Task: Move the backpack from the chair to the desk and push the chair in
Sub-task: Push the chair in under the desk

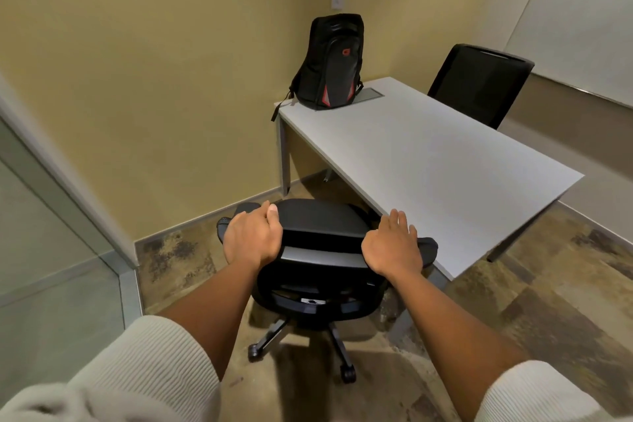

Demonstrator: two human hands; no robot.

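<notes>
Room: small office corner, yellow walls, patterned carpet, glass partition to the left of the grip.
Desk (428, 161): grey top, running ahead and to the right of both hands; near edge just beyond the right fingertips.
Backpack (330, 62): black with red trim, upright on the far desk corner against the wall, well beyond the grip; first half of the task looks done.
Chair (318, 250): black, on casters, seat partly under the desk edge, backrest top directly under both hands.
Second chair (479, 82): black, at the far side of the desk, well apart from the grip.
Step in hand: pushing the chair in, by judgement.
Doing it well: even pressure from both sides, straight toward the desk, so the casters track and the chair does not swivel; armrest on the right likely to meet the desk edge first, worth watching.
Left hand (251, 238): curled over the left end of the backrest top, thumb on the front, closed around it.
Right hand (394, 243): laid on the right end of the backrest, fingers extended and spread, pressing rather than clasping.
</notes>
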